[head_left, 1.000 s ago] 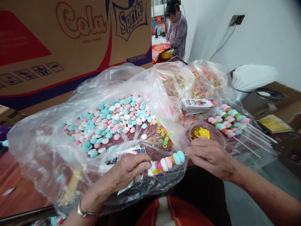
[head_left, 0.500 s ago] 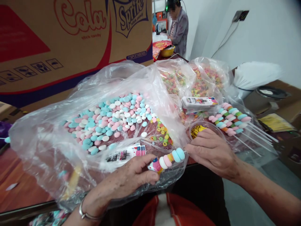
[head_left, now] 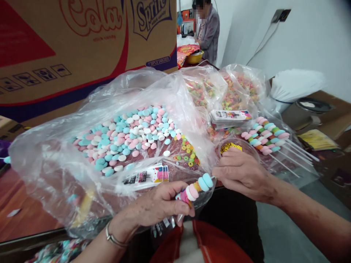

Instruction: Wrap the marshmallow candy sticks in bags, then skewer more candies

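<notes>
Nearest me, a candy skewer (head_left: 197, 186) slants across the wearer's lap, blue pieces uppermost. I take the two-ended hold as a way to steady a loose stack of sweets. The left hand (head_left: 161, 204) is closed, thumb and fingers wrapped around the lower end, where printed colour shows too (bag or label, I can't tell from here). The right hand (head_left: 241, 171) is curled tight, fingertips drawn together on the tip; whether stick or film is in that pinch is too small to make out.

Between nine and ten o'clock of the skewer lie fanned printed packets (head_left: 148, 175), handy for the left side, I'd judge. Just short of twelve are the fruity ring candies (head_left: 189, 155), and at ten the pink, white and blue candies (head_left: 131, 138), spread on a clear plastic bag (head_left: 57, 138) that presumably stops them rolling.

Between one and two sits a clear tub (head_left: 251, 145) of gold strips (head_left: 229, 146), just beyond the right hand. At two, loaded skewers (head_left: 267, 135) lie with bare sticks turned outward, likely for easy lifting. A label stack (head_left: 231, 115) rests at one. Farther off, a printed carton (head_left: 95, 54) stands at eleven; at twelve, a co-worker (head_left: 211, 33) bends by a yellow bowl (head_left: 194, 57).
</notes>
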A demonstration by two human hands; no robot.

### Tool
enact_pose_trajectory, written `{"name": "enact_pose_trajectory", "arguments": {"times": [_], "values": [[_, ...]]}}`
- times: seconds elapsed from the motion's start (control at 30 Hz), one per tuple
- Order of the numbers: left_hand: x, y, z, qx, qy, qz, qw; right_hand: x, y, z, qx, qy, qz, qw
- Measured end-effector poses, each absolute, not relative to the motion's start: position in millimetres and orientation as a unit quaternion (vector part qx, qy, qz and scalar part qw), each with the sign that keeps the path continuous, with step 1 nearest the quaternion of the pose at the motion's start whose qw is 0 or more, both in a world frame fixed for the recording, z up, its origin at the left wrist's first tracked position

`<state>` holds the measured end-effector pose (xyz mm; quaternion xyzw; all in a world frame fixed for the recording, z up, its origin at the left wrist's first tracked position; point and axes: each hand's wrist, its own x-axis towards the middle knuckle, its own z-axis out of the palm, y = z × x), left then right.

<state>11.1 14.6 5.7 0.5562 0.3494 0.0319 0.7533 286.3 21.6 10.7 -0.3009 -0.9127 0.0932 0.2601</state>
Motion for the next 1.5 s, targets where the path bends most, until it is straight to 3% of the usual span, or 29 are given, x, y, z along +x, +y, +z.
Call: {"name": "enact_pose_trajectory", "arguments": {"times": [0.13,0.33,0.63,0.93,1.23,1.5], "values": [[15.4,11.3,-7.1,0.469,0.321,0.003,0.823,290.5,27.4,20.5,-0.275,-0.929,0.025,0.245],[13.0,10.4,-11.1,0.450,0.327,0.082,0.827,291.7,31.4,21.7,-0.255,-0.941,0.017,0.223],[7.4,15.3,-6.1,0.442,0.312,0.024,0.841,290.0,28.9,16.9,-0.239,-0.944,0.024,0.226],[11.0,20.4,-2.4,0.510,0.416,0.069,0.750,286.4,15.0,17.4,-0.262,-0.935,0.046,0.235],[19.3,15.4,4.1,0.699,0.373,0.035,0.609,266.2,6.4,-0.8,-0.338,-0.901,0.229,0.148],[25.0,15.2,13.3,0.705,0.400,0.097,0.578,254.3,12.7,-5.6,-0.300,-0.928,0.137,0.174]]}}
